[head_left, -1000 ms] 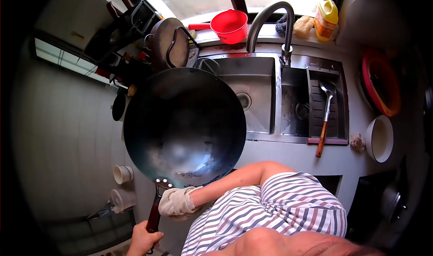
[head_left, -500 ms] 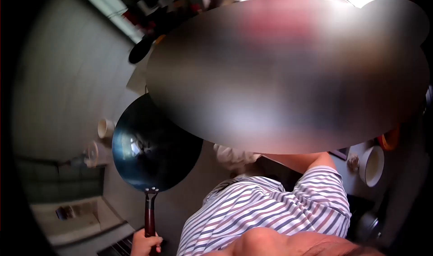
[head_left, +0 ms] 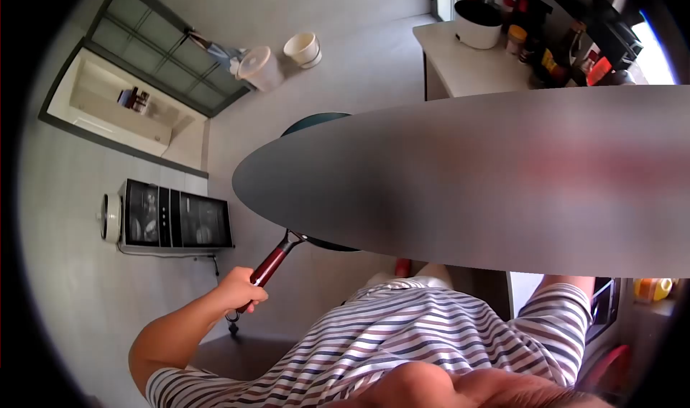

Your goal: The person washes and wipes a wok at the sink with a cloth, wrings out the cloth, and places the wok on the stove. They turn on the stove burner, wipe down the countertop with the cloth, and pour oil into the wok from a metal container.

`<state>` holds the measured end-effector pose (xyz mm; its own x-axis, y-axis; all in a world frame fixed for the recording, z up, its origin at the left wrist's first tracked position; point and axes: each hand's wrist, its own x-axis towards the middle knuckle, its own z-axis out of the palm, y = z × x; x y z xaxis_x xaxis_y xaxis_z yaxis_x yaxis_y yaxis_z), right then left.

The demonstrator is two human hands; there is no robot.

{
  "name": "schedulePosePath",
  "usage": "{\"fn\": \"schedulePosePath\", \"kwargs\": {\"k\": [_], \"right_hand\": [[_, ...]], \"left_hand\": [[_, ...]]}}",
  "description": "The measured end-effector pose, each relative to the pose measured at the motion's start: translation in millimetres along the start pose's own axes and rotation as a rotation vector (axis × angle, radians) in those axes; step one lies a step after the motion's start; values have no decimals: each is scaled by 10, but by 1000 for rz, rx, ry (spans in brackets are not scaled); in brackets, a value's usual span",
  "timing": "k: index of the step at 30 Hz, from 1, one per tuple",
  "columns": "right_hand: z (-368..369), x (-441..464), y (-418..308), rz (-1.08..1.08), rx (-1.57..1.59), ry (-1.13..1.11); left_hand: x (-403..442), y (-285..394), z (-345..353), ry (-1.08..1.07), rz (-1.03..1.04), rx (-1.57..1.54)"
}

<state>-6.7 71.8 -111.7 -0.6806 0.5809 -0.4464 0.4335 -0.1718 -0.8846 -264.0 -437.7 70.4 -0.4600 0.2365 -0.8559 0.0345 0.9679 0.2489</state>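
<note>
My left hand (head_left: 244, 289) is closed around the dark red handle (head_left: 272, 266) of a wok, lower left of the middle. Only slivers of the dark wok (head_left: 316, 121) show, along its upper and lower rims. A large grey blurred patch covers the rest of the pan, so what is in it cannot be seen. The handle slants up and to the right from my fist. My right arm (head_left: 568, 286), in a striped sleeve, reaches up into the blur, and my right hand is hidden there.
A pale counter (head_left: 460, 63) at the upper right carries a white pot (head_left: 478, 24) and several bottles and jars. Two pale bins (head_left: 260, 68) stand on the floor at the upper left. A black glass-fronted cabinet (head_left: 176, 216) is on the left.
The view has turned, bringing the cabinet and counter into sight. My left hand and the wok handle appear higher in view, the handle now slanting right. The blur now covers most of the wok.
</note>
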Motion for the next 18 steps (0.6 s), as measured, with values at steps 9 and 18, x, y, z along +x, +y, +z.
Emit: {"fn": "schedulePosePath", "kwargs": {"k": [9,18], "right_hand": [[2641,1059,388,-350,445,-92],[3814,749,-49,-321,622,-621]], "left_hand": [[189,19,190,-95,-70,45],[263,369,121,-40,-87,295]]}}
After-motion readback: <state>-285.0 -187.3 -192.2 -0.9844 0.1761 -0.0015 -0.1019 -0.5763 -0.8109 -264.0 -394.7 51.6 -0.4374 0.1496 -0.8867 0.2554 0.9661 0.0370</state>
